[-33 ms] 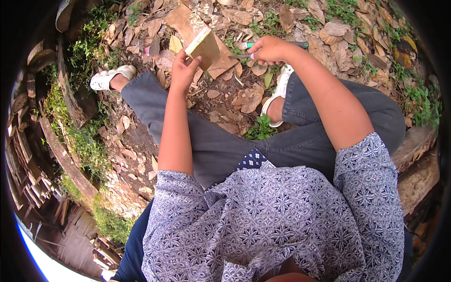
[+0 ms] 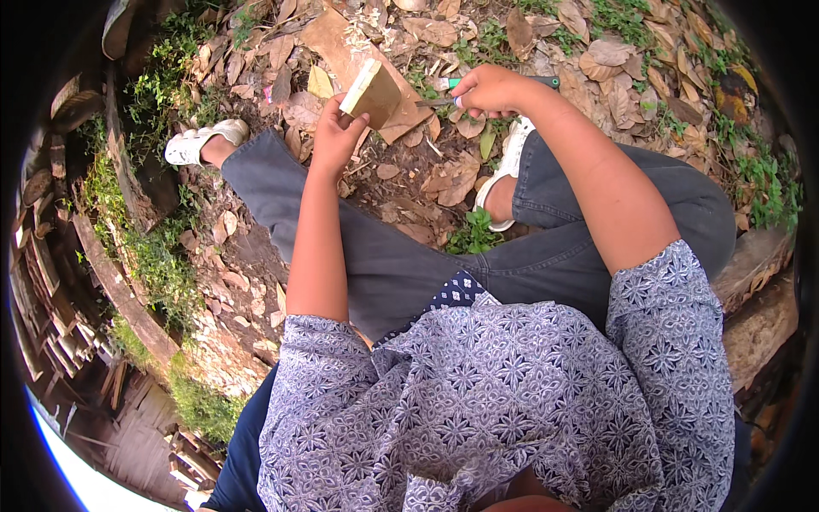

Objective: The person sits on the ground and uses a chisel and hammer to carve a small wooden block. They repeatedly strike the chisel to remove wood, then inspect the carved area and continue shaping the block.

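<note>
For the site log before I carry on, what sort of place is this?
Probably an outdoor yard or woodland edge: dry brown fallen leaves, low green leafy plants growing among them, and a pile of rough brown wood pieces at the picture's left.

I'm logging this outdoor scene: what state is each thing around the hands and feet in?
Left hand: closed on wooden block
Wooden block: held tilted
Right hand: closed, metal blade jutting out
Metal blade: bare
Brown board: lying on ground
Wood shavings: loose, scattered
White clogs: worn
</note>
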{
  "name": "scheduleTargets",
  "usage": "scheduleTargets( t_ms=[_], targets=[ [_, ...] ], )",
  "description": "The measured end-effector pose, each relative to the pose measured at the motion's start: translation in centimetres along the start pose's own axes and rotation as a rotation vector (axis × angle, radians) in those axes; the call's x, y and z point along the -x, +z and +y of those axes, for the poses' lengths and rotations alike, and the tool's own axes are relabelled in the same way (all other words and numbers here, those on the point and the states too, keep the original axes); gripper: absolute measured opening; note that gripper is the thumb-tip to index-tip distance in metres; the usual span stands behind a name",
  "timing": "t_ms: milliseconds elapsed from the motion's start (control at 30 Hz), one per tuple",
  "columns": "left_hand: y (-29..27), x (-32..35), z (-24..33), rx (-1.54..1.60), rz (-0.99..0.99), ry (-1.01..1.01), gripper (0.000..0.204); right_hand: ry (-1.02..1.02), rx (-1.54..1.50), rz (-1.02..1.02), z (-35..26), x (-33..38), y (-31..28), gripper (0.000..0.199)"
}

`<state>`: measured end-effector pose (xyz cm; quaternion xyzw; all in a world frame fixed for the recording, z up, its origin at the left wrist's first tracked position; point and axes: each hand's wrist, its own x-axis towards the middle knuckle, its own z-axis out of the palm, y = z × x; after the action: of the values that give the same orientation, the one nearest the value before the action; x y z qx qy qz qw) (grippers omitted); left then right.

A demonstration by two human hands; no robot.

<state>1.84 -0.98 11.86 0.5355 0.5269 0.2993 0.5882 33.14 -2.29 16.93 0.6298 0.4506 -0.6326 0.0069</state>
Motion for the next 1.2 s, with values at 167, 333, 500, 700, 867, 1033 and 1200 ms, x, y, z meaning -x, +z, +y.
scheduleTargets(
  t_ms=[167, 333, 500, 700, 867, 1033, 1200],
  targets=[
    [-1.4, 3.4, 1.2, -0.958, -0.130, 0.113, 0.042, -0.026, 0.058, 0.013, -0.2, 0.1, 0.6, 0.053],
    [2.2, 4.4, 3.2, -1.244, -0.229, -0.010, 0.058, -0.033, 0.111, 0.029, -0.8, -0.5, 1.4, 0.047],
    [3.4, 4.7, 0.6, -1.308, -0.268, 0.337, 0.061, 0.037, 0.181, 0.031, -1.0, -0.9, 1.5, 0.053],
    [4.7, 5.0, 1.0, -1.187, -0.275, 0.199, 0.058, 0.037, 0.143, 0.102, -1.0, -0.6, 1.4, 0.046],
    [5.4, 4.8, 2.0, -1.191, -0.293, 0.170, 0.057, -0.045, 0.180, 0.142, -1.0, -0.4, 2.2, 0.025],
    [5.9, 5.2, 1.4, -1.224, -0.276, 0.161, 0.054, -0.025, 0.193, 0.124, -1.0, -0.9, 2.2, 0.042],
    [5.8, 5.8, -0.5, -1.233, -0.234, 0.236, 0.062, -0.013, 0.139, 0.125, -0.6, -0.1, 1.4, 0.044]
  ],
)
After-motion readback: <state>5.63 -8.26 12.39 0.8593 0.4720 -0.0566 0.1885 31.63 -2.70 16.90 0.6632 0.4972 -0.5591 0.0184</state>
